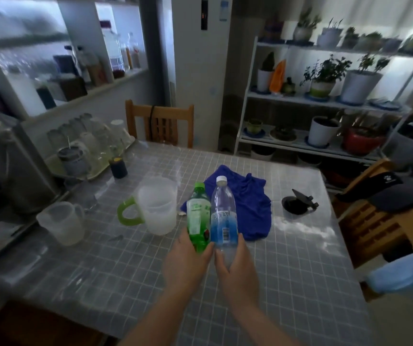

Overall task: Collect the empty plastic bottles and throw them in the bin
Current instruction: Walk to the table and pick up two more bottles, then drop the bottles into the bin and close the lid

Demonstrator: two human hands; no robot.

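Note:
Above the middle of the grey checked table [287, 258], my left hand [186, 264] grips the base of a green plastic bottle [198, 216] with a green cap. Right beside it, my right hand [238, 268] holds the base of a clear plastic bottle [223, 211] with a blue label and a white cap. Both bottles point up and away from me, side by side and touching. No bin is in view.
A blue cloth [250, 203] lies behind the bottles. Two clear plastic jugs [158, 206] [62, 222] stand to the left, a black lid [297, 202] to the right. Wooden chairs [160, 123] [375, 221] stand at the far and right sides. A plant shelf [325, 101] fills the back right.

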